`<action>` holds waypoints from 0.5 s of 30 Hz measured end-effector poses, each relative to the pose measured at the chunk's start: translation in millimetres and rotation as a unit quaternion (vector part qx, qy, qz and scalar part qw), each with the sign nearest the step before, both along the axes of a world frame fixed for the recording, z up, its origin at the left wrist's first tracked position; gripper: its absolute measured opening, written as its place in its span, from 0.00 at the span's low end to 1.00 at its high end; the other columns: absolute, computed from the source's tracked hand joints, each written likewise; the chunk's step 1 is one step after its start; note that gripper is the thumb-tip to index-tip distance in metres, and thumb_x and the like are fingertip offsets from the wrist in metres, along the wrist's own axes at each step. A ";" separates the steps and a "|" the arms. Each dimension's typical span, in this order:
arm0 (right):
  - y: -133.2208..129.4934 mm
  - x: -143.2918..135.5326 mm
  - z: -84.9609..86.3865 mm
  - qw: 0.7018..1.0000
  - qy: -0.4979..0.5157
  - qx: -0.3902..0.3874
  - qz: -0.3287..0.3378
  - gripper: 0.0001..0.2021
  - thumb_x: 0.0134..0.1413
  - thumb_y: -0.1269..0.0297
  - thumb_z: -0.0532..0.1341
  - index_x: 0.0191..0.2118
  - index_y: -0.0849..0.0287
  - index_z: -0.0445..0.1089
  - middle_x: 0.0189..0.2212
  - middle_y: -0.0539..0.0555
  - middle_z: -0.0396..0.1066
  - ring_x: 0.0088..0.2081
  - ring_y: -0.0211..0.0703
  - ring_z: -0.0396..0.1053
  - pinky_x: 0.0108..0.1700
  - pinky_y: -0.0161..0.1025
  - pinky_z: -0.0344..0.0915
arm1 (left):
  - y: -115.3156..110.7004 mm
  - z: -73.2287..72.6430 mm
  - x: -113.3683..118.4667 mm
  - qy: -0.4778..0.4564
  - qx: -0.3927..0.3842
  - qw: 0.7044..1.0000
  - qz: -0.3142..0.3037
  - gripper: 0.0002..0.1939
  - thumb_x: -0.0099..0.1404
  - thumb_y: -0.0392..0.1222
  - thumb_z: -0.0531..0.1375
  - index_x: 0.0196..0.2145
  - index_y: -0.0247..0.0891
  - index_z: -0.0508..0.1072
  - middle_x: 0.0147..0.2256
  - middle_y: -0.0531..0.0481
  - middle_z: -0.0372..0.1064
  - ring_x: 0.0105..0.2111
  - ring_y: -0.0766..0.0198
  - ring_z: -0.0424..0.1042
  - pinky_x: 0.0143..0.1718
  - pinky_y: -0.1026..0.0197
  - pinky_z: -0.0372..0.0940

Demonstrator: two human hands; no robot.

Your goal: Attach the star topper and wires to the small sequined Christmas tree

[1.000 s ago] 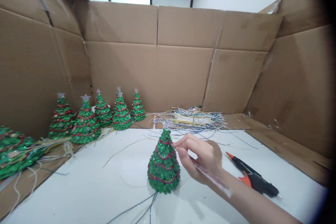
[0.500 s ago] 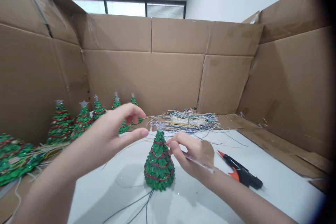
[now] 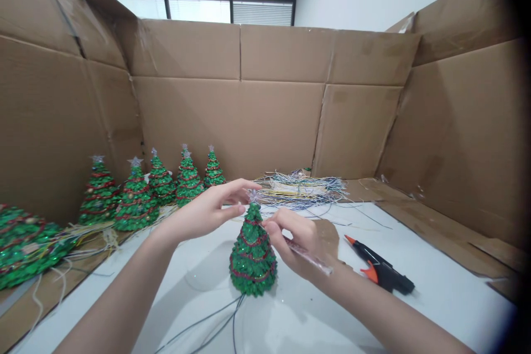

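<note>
A small green Christmas tree ornament (image 3: 253, 260) with red garland stands upright on the white tabletop before me, a clear star (image 3: 254, 196) on its tip. Dark wires (image 3: 215, 318) run out from under its base. My left hand (image 3: 218, 202) is open beside the star, thumb and fingers apart; whether a fingertip touches it I cannot tell. In my right hand (image 3: 296, 240) is a slim, clear-and-reddish stick like a thin brush or pen (image 3: 309, 257), pinched with its tip against the tree's upper right side.
A black and orange glue gun (image 3: 379, 268) lies at the right. Behind the tree is a bundle of thin wires (image 3: 302, 188). Several finished-looking trees (image 3: 136, 199) stand at the left, another lying (image 3: 29, 249) nearer. Cardboard walls (image 3: 219, 116) enclose the table.
My left hand has moved right, toward the star at the treetop. My right hand stays near the tree's upper right side, still holding the stick.
</note>
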State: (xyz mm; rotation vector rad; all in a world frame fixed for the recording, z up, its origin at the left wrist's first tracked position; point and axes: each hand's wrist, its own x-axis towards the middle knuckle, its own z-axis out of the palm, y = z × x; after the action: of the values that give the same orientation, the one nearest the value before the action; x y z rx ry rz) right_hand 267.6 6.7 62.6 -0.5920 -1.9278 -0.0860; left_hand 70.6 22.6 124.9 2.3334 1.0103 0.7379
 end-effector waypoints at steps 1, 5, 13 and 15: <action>1.1 -0.1 -1.0 1.000 -0.008 0.008 0.007 0.12 0.57 0.71 0.50 0.22 0.58 0.59 0.18 0.48 0.60 0.21 0.32 0.57 0.24 0.31 0.56 | 0.9 -1.2 1.5 0.003 0.001 1.000 0.000 0.20 0.63 0.40 0.53 0.53 0.46 0.61 0.45 0.49 0.67 0.45 0.61 0.67 0.46 0.56 0.64; 4.1 -1.6 -5.0 0.999 -0.027 0.033 0.011 0.13 0.55 0.72 0.49 0.20 0.57 0.53 0.17 0.46 0.50 0.19 0.32 0.49 0.22 0.33 0.51 | 3.9 -5.8 7.0 0.018 0.006 1.000 -0.007 0.20 0.59 0.37 0.57 0.50 0.44 0.63 0.46 0.49 0.66 0.43 0.62 0.67 0.46 0.57 0.64; 4.6 0.7 -3.8 0.999 -0.022 0.006 0.039 0.11 0.56 0.71 0.50 0.23 0.58 0.59 0.19 0.48 0.58 0.22 0.34 0.57 0.24 0.33 0.56 | 8.4 -10.7 11.3 0.025 0.036 0.999 0.004 0.09 0.58 0.39 0.58 0.38 0.38 0.66 0.38 0.50 0.67 0.39 0.61 0.67 0.43 0.56 0.64; 7.1 4.3 -2.9 0.997 0.035 -0.006 0.075 0.11 0.58 0.69 0.50 0.26 0.58 0.63 0.21 0.50 0.64 0.25 0.35 0.63 0.26 0.34 0.60 | 8.2 -10.5 11.2 0.028 0.038 0.999 0.011 0.09 0.58 0.40 0.59 0.38 0.38 0.65 0.37 0.50 0.67 0.39 0.61 0.67 0.43 0.56 0.63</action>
State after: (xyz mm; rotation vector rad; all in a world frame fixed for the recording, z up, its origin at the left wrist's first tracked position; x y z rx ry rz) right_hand 271.9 13.8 59.7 -0.4509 -1.8999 0.0411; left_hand 81.8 30.8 114.4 2.4239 1.0509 0.7366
